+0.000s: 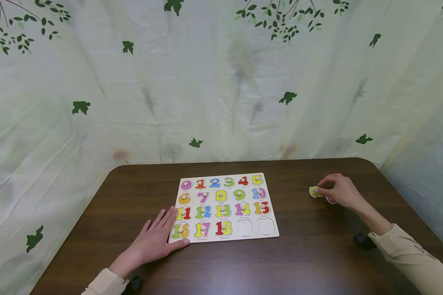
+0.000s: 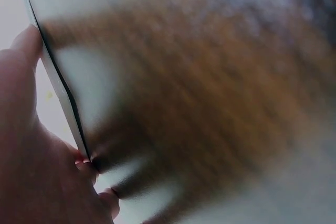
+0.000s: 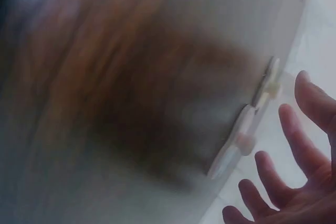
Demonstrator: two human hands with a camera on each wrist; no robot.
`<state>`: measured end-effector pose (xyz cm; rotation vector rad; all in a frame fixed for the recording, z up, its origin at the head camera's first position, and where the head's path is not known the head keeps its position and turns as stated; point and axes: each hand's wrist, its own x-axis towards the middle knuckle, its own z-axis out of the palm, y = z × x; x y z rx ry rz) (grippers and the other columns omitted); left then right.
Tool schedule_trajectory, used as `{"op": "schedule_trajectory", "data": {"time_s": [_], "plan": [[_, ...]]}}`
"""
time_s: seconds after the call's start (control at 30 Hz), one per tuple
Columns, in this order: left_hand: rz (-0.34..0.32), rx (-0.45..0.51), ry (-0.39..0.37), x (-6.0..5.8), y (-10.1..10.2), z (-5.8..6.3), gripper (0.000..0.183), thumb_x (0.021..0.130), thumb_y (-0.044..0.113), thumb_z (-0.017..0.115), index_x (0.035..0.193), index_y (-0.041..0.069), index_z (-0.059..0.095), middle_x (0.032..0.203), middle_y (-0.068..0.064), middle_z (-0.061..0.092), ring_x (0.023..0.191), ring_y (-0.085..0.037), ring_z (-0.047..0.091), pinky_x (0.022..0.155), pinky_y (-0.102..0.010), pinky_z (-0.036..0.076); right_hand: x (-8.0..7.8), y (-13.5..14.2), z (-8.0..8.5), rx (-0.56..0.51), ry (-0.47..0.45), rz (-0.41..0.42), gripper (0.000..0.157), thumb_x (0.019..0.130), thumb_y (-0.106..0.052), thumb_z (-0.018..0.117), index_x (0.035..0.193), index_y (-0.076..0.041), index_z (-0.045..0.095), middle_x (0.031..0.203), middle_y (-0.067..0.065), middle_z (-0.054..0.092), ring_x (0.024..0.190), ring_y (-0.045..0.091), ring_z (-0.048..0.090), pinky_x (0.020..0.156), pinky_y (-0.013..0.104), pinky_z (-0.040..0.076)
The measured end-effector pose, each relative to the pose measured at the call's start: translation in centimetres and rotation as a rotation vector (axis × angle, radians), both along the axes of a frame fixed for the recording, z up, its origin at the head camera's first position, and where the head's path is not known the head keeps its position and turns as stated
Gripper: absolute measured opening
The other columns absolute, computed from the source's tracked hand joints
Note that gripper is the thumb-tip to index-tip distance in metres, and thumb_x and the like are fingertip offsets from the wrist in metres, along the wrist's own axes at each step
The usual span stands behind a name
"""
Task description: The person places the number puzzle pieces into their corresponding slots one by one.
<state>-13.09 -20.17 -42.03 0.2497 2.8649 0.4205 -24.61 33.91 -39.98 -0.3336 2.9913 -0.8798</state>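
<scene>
A white number puzzle board (image 1: 214, 205) lies on the table, with colourful knobbed number pieces in its rows. Two recesses at the lower right of the board hold no piece. My left hand (image 1: 153, 241) rests on the board's lower left corner, fingers straight and thumb along the front edge; its fingers (image 2: 31, 45) also show in the left wrist view. Off to the right, my right hand (image 1: 341, 191) hovers over a green piece (image 1: 313, 191) and a purplish piece (image 1: 330, 200). In the right wrist view its fingers (image 3: 302, 145) stand spread, apart from both knobbed pieces (image 3: 231, 142).
The brown wooden table (image 1: 140, 184) has rounded far corners. Behind it hangs a pale curtain (image 1: 214, 102) printed with green leaves. Dark bands (image 1: 363, 241) sit at both wrists.
</scene>
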Motion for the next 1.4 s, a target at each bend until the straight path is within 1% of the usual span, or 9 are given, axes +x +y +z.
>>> {"op": "schedule_trajectory", "data": {"time_s": [0.1, 0.3, 0.43, 0.57, 0.77, 1.0, 1.13, 1.3, 1.4], "plan": [[0.003, -0.009, -0.009, 0.0, 0.1, 0.1, 0.112, 0.079, 0.079, 0.054, 0.157, 0.006, 0.021, 0.162, -0.014, 0.019, 0.147, -0.039, 0.015, 0.108, -0.070, 0.013, -0.3, 0.2, -0.4, 0.000, -0.009, -0.006, 0.027, 0.087, -0.032, 0.076, 0.094, -0.006, 0.073, 0.120, 0.029, 0.055, 0.096, 0.035, 0.048, 0.066, 0.036, 0.042], [0.005, -0.007, -0.010, 0.1, 0.1, 0.1, 0.112, 0.079, 0.080, 0.053, 0.157, 0.006, 0.019, 0.162, -0.014, 0.020, 0.147, -0.038, 0.015, 0.108, -0.070, 0.013, -0.8, 0.5, -0.8, -0.031, -0.069, 0.021, 0.026, 0.086, -0.030, 0.078, 0.095, -0.006, 0.073, 0.117, 0.027, 0.056, 0.073, 0.024, 0.053, 0.058, 0.033, 0.042], [0.003, 0.004, 0.001, 0.0, 0.1, 0.0, 0.112, 0.079, 0.079, 0.054, 0.157, 0.005, 0.021, 0.161, -0.014, 0.020, 0.146, -0.039, 0.015, 0.107, -0.070, 0.013, -1.1, 0.5, -0.9, -0.034, -0.067, 0.060, 0.022, 0.088, -0.026, 0.076, 0.097, -0.006, 0.074, 0.122, 0.029, 0.056, 0.091, 0.036, 0.057, 0.068, 0.038, 0.043], [0.002, 0.008, 0.004, 0.0, 0.0, -0.2, 0.112, 0.079, 0.079, 0.054, 0.157, 0.005, 0.021, 0.161, -0.015, 0.020, 0.146, -0.039, 0.016, 0.107, -0.070, 0.013, -1.0, 0.5, -0.8, -0.034, -0.053, 0.127, 0.017, 0.090, -0.016, 0.073, 0.104, -0.005, 0.075, 0.133, 0.033, 0.048, 0.118, 0.051, 0.045, 0.073, 0.040, 0.042], [0.006, -0.006, -0.011, 0.1, 0.1, 0.3, 0.112, 0.079, 0.080, 0.053, 0.157, 0.006, 0.020, 0.162, -0.014, 0.019, 0.147, -0.039, 0.015, 0.108, -0.070, 0.013, -0.9, 0.5, -0.5, -0.066, -0.063, 0.161, 0.022, 0.091, -0.010, 0.070, 0.111, -0.001, 0.071, 0.138, 0.037, 0.041, 0.112, 0.051, 0.049, 0.059, 0.034, 0.040], [-0.002, 0.005, -0.014, 0.2, 0.1, 0.3, 0.112, 0.081, 0.078, 0.054, 0.157, 0.005, 0.019, 0.162, -0.014, 0.018, 0.147, -0.039, 0.014, 0.108, -0.070, 0.013, -0.9, 0.3, -0.6, -0.028, -0.094, 0.092, 0.028, 0.089, -0.027, 0.075, 0.104, -0.003, 0.073, 0.133, 0.036, 0.046, 0.120, 0.052, 0.043, 0.074, 0.039, 0.044], [0.000, 0.009, -0.019, 0.2, 0.2, 0.4, 0.112, 0.080, 0.079, 0.053, 0.157, 0.006, 0.018, 0.162, -0.014, 0.018, 0.147, -0.038, 0.013, 0.108, -0.069, 0.012, -1.0, 0.3, -0.9, -0.024, -0.074, 0.101, 0.023, 0.090, -0.024, 0.074, 0.101, -0.004, 0.073, 0.132, 0.034, 0.048, 0.118, 0.052, 0.045, 0.075, 0.043, 0.045], [-0.002, -0.008, -0.015, 0.2, 0.2, 0.6, 0.113, 0.080, 0.081, 0.051, 0.158, 0.007, 0.018, 0.162, -0.013, 0.018, 0.147, -0.038, 0.014, 0.108, -0.069, 0.014, -0.8, -0.1, -0.9, -0.030, -0.030, 0.137, 0.017, 0.090, -0.019, 0.074, 0.100, -0.005, 0.073, 0.131, 0.033, 0.049, 0.120, 0.053, 0.042, 0.089, 0.061, 0.041], [0.001, -0.016, -0.014, 0.2, 0.1, 0.6, 0.113, 0.080, 0.081, 0.051, 0.158, 0.007, 0.017, 0.162, -0.013, 0.018, 0.147, -0.038, 0.014, 0.108, -0.069, 0.014, -0.7, -0.7, -0.7, -0.042, -0.003, 0.163, 0.015, 0.089, -0.017, 0.074, 0.099, -0.006, 0.074, 0.130, 0.032, 0.051, 0.121, 0.052, 0.041, 0.093, 0.065, 0.038]]}}
